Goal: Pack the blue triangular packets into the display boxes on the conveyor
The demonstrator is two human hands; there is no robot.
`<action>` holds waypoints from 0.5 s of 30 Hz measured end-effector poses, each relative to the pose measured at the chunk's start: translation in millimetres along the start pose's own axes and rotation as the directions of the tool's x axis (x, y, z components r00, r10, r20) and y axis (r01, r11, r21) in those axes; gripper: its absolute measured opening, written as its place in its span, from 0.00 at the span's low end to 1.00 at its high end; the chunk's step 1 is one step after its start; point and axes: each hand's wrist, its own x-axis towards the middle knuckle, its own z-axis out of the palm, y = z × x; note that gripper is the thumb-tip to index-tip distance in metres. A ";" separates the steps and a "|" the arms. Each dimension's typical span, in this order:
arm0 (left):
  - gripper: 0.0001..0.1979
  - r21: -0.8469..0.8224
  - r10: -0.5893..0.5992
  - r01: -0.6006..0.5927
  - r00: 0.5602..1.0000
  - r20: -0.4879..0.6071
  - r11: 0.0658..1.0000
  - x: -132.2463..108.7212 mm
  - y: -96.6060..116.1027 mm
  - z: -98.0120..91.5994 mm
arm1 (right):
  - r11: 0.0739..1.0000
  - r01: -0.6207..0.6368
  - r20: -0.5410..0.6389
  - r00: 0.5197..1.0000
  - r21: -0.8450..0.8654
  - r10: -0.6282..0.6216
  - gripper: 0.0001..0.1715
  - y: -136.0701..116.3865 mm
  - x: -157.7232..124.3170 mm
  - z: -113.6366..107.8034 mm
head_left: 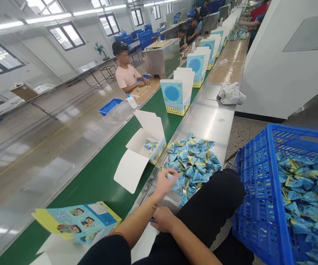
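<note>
A heap of small blue and yellow packets [193, 160] lies on the steel ledge [211, 117] beside the green belt [92, 180]. My left hand [164, 181] reaches to the near edge of the heap, its fingers closed around one blue packet; it is blurred. My right hand [162, 219] rests lower, by my black-clad knee, curled with a sliver of blue showing at its fingertips. An open white carton [143, 147] stands on the belt just left of the heap, with a few packets inside.
A blue crate [258, 191] full of packets stands at my right. A printed carton [78, 221] lies on the near belt; upright cartons [175, 94] line it farther on. A striped cloth [231, 94] lies on the ledge. A seated person [125, 73] works across the belt.
</note>
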 end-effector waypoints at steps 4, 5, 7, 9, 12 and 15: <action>0.11 0.069 -0.028 0.026 0.999 0.035 0.997 14.5 -7.1 -29.2 | 0.997 -0.076 0.051 0.996 0.032 0.074 0.34 -6.7 -3.2 -10.7; 0.12 0.089 -0.036 0.030 0.997 0.067 0.996 16.6 -7.6 -34.2 | 0.996 -0.083 0.065 0.995 0.031 0.081 0.33 -8.2 -3.7 -13.3; 0.13 0.106 -0.071 0.075 0.997 -0.040 0.991 17.9 -8.4 -40.5 | 0.995 -0.094 0.089 0.992 0.018 0.092 0.33 -10.4 -4.7 -18.1; 0.13 0.114 -0.097 0.097 0.995 -0.008 0.989 15.6 -10.9 -42.4 | 0.995 -0.099 0.107 0.989 0.006 0.098 0.33 -11.6 -6.2 -21.8; 0.13 0.068 -0.153 0.153 0.988 -0.012 0.986 9.3 -20.9 -42.1 | 0.995 -0.097 0.145 0.985 -0.012 0.097 0.33 -12.3 -9.4 -25.0; 0.16 -0.112 -0.291 0.269 0.914 -0.282 0.956 9.2 -34.1 -47.8 | 0.994 -0.105 0.164 0.980 -0.035 0.109 0.33 -11.9 -12.1 -25.0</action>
